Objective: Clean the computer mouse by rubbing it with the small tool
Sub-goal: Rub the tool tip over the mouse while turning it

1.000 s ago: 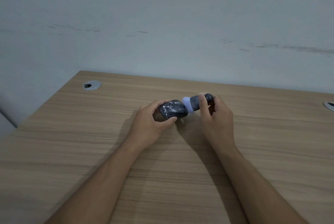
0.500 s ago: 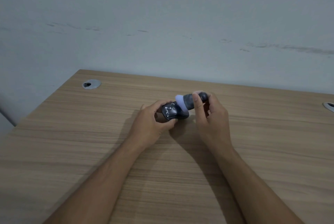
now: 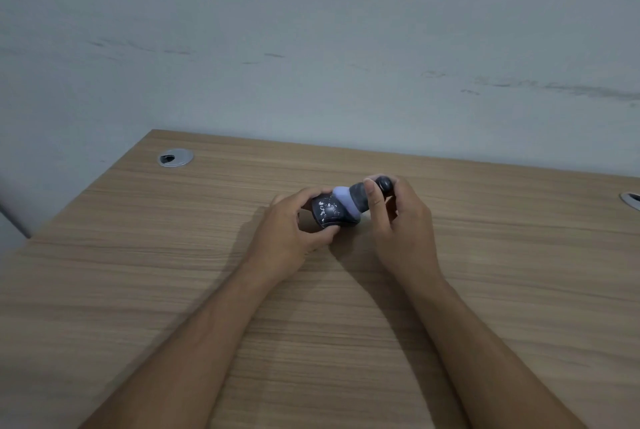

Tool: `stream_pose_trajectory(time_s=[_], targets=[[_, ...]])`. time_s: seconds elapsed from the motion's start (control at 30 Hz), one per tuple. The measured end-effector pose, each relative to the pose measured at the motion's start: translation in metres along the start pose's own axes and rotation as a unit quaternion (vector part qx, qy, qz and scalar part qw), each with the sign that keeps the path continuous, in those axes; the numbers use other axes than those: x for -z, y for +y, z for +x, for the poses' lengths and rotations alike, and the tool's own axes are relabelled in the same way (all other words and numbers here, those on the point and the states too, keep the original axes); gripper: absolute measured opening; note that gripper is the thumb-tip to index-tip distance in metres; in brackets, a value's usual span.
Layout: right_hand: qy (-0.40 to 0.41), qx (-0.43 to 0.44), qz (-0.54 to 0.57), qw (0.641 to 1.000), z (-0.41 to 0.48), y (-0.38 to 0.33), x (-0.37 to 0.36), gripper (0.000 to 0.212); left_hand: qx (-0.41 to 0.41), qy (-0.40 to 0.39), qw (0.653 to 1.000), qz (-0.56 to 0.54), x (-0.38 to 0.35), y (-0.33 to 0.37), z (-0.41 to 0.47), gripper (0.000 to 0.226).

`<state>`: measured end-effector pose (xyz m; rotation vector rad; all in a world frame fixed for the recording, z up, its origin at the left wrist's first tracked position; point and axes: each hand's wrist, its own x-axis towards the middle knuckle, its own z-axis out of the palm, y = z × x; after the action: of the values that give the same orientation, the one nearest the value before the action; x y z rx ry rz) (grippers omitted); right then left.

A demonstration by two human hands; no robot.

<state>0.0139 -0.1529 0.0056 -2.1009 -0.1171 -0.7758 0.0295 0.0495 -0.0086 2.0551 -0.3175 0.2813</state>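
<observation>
A dark computer mouse with pale specks on its top rests on the wooden desk, near the middle. My left hand grips it from the left side, thumb under its near edge. My right hand holds the small tool, a dark stubby handle with a pale lilac pad at its end. The pad lies pressed against the mouse's right top. My fingers hide the tool's rear end and the mouse's far side.
A silver cable grommet sits at the desk's back left, and another grommet shows at the right edge. A grey wall rises straight behind the desk. The desk's left edge runs diagonally toward me.
The tool's pad has slid left, from beside the mouse's right end onto its top. My right hand followed it left; my left hand kept its grip and shifted slightly.
</observation>
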Motion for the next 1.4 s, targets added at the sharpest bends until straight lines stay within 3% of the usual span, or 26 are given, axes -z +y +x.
stream_pose_trajectory(time_s=[0.13,0.33,0.53,0.63,0.77,0.9,1.0,1.07,1.17,1.4], targets=[[0.022,-0.048,-0.011,0.999,0.004,0.007,0.006,0.016,-0.016,0.0,1.0,-0.007,0.001,0.003,-0.002,0.061],[0.041,-0.005,0.009,0.999,-0.002,-0.007,0.003,0.016,-0.004,0.016,1.0,-0.016,0.0,-0.001,0.0,0.06],[0.042,-0.071,-0.011,0.997,0.003,0.006,0.007,0.017,0.005,0.016,0.999,-0.049,0.002,0.001,0.0,0.053],[0.065,-0.056,0.02,0.996,0.004,0.001,0.01,0.019,-0.002,0.01,0.998,-0.056,0.0,0.002,0.001,0.051],[0.032,-0.009,0.01,0.999,-0.003,-0.006,0.002,0.017,0.002,0.015,0.999,-0.044,0.001,0.0,0.002,0.052],[0.016,-0.058,-0.012,0.998,0.002,0.006,0.005,0.017,0.012,0.017,0.999,-0.045,0.001,-0.002,0.002,0.053],[0.05,-0.069,0.013,0.996,0.006,0.007,0.009,0.016,0.011,0.013,0.999,-0.049,0.0,0.0,0.002,0.052],[0.068,-0.046,0.031,0.996,0.005,0.003,0.008,0.019,0.013,0.013,0.999,-0.042,0.0,0.0,0.003,0.053],[0.033,-0.004,0.023,0.999,0.0,-0.002,0.002,0.018,0.015,0.015,0.999,-0.048,0.001,0.0,0.003,0.053],[0.024,-0.065,-0.002,0.998,0.007,0.011,0.008,0.014,0.016,0.02,0.998,-0.052,0.0,0.0,0.002,0.053]])
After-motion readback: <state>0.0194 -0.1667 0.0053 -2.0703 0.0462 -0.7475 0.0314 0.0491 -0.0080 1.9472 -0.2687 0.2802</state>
